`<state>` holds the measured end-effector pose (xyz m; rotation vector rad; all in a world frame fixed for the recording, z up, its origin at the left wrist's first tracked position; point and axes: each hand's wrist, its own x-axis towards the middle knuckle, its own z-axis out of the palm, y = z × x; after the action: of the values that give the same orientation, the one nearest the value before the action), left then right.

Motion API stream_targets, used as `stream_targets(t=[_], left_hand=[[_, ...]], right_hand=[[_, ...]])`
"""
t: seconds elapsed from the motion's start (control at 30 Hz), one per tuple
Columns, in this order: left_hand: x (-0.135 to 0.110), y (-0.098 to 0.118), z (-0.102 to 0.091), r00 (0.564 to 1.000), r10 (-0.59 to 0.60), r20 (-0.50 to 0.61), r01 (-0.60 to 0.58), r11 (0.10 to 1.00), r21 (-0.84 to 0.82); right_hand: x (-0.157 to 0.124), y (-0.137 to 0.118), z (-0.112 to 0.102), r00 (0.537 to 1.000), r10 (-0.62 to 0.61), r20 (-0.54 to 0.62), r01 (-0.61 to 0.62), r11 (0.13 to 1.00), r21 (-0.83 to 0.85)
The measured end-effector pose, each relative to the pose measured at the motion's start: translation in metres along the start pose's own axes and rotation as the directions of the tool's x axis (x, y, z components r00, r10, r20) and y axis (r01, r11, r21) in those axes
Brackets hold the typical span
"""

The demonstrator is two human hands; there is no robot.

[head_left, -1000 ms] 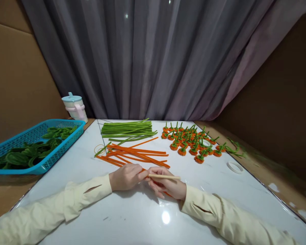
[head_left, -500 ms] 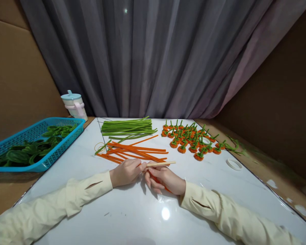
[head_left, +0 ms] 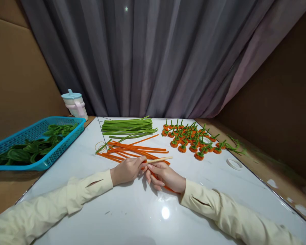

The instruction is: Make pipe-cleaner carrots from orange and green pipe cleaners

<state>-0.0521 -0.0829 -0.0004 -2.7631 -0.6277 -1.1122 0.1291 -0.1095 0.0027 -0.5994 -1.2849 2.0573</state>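
Note:
Near the middle of the table, my left hand [head_left: 129,171] is closed in a pinch on a thin pale wooden stick [head_left: 163,159], whose free end points right. Orange fuzzy wire, like a pipe cleaner, shows at the left fingertips beside the stick. My right hand [head_left: 170,177] touches the left fingertips and pinches an orange pipe cleaner [head_left: 170,189], which runs under its palm. How the wire sits around the stick is hidden by the fingers. Loose orange pipe cleaners [head_left: 140,148] lie just beyond both hands.
Green pipe cleaners [head_left: 127,126] are stacked at the back. Several small orange pumpkin shapes with green stems [head_left: 199,156] stand at the right, near a white tape roll [head_left: 234,164]. A blue basket [head_left: 44,164] of green leaf shapes and a lidded cup [head_left: 76,105] are at left.
The stick's free end has tilted upward and shifted slightly left. My right fingers have moved a little against the left fingertips; both hands keep their hold.

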Motion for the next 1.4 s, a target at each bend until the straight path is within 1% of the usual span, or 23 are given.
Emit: stream_targets(t=[0.1, 0.2, 0.3, 0.4, 0.63, 0.8, 0.87, 1.0, 1.1, 1.17, 1.23, 1.27, 1.3, 1.33, 1.37, 1.4], left_hand=[[0.0, -0.001, -0.001, 0.999, 0.028, 0.038, -0.026, 0.999, -0.047], [0.0, -0.002, -0.003, 0.994, 0.078, 0.078, -0.07, 0.992, -0.101], [0.001, -0.003, -0.005, 0.99, 0.091, 0.111, -0.075, 0.986, -0.147], [0.001, -0.003, -0.005, 0.987, 0.106, 0.121, -0.088, 0.986, -0.143], [-0.001, -0.001, -0.001, 0.978, 0.001, 0.21, -0.001, 1.0, -0.002], [0.003, 0.006, -0.003, 0.946, -0.088, 0.312, 0.033, 0.984, 0.177], [0.007, 0.009, -0.007, 0.929, -0.106, 0.354, 0.015, 0.968, 0.251], [0.013, 0.018, -0.015, 0.902, -0.109, 0.418, -0.073, 0.915, 0.397], [0.017, 0.025, -0.02, 0.869, -0.13, 0.477, -0.115, 0.886, 0.45], [0.02, 0.029, -0.025, 0.85, -0.137, 0.509, -0.123, 0.887, 0.445], [0.023, 0.034, -0.031, 0.835, -0.114, 0.539, -0.142, 0.9, 0.411], [0.025, 0.037, -0.034, 0.828, -0.098, 0.552, -0.153, 0.908, 0.391], [0.026, 0.04, -0.038, 0.82, -0.08, 0.566, -0.166, 0.914, 0.37], [0.027, 0.043, -0.041, 0.811, -0.061, 0.582, -0.18, 0.92, 0.347], [0.028, 0.046, -0.044, 0.8, -0.044, 0.598, -0.192, 0.926, 0.326], [0.029, 0.049, -0.047, 0.791, -0.028, 0.611, -0.201, 0.932, 0.303]], right_hand=[[0.0, 0.002, -0.002, 1.0, -0.001, -0.016, 0.002, 0.999, 0.046], [0.0, 0.001, -0.002, 1.0, 0.019, 0.011, -0.02, 0.998, 0.059], [0.0, -0.001, -0.002, 0.999, 0.035, 0.034, -0.037, 0.997, 0.074], [0.0, -0.001, -0.003, 0.999, 0.031, 0.028, -0.034, 0.995, 0.093], [0.003, 0.001, -0.005, 1.0, 0.021, 0.001, -0.021, 0.998, 0.054], [0.004, 0.002, -0.005, 0.999, 0.018, -0.026, -0.018, 1.0, 0.002], [0.004, 0.002, -0.005, 0.999, 0.013, -0.029, -0.013, 1.0, -0.006], [0.002, -0.003, -0.001, 1.0, 0.019, -0.014, -0.019, 1.0, 0.012], [-0.001, -0.01, 0.005, 0.997, 0.069, -0.019, -0.069, 0.998, -0.004], [-0.003, -0.017, 0.009, 0.991, 0.127, -0.044, -0.131, 0.988, -0.078], [-0.006, -0.026, 0.013, 0.977, 0.205, -0.062, -0.214, 0.951, -0.223], [-0.008, -0.032, 0.015, 0.969, 0.237, -0.069, -0.247, 0.912, -0.327], [-0.01, -0.037, 0.018, 0.965, 0.249, -0.079, -0.257, 0.856, -0.449], [-0.012, -0.042, 0.02, 0.969, 0.233, -0.086, -0.239, 0.777, -0.583], [-0.015, -0.047, 0.024, 0.977, 0.196, -0.08, -0.193, 0.669, -0.718], [-0.017, -0.052, 0.027, 0.988, 0.141, -0.061, -0.128, 0.536, -0.834]])
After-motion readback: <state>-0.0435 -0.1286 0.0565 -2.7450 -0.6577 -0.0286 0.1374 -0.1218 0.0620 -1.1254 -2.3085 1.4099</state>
